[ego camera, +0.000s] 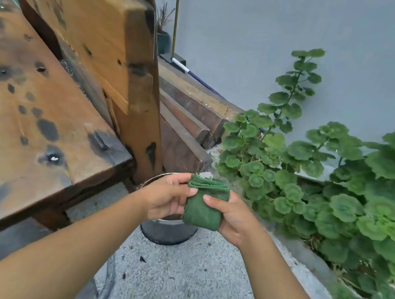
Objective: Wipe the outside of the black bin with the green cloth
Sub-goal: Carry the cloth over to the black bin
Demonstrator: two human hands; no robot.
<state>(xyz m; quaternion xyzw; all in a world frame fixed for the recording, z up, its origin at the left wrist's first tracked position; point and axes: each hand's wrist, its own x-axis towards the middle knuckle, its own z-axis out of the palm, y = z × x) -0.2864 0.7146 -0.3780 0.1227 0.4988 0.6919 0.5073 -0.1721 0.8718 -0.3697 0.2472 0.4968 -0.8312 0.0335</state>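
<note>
A green cloth (202,206), folded into a small thick pad, is held between both hands at the middle of the view. My left hand (164,199) pinches its upper left edge with thumb and fingers. My right hand (233,219) grips its right side, thumb lying across the front. Directly below the hands stands the black bin (168,232) on the gravel floor, round, with a metal rim. Most of its opening and upper wall is hidden behind my hands and the cloth. The cloth is above the bin and not touching it.
A weathered wooden bench (45,116) fills the left, its end post right beside the bin. Stacked wooden beams (190,123) lie behind. Leafy green plants (336,192) crowd the right along a grey wall (308,26). Gravel floor (186,286) stretches toward me.
</note>
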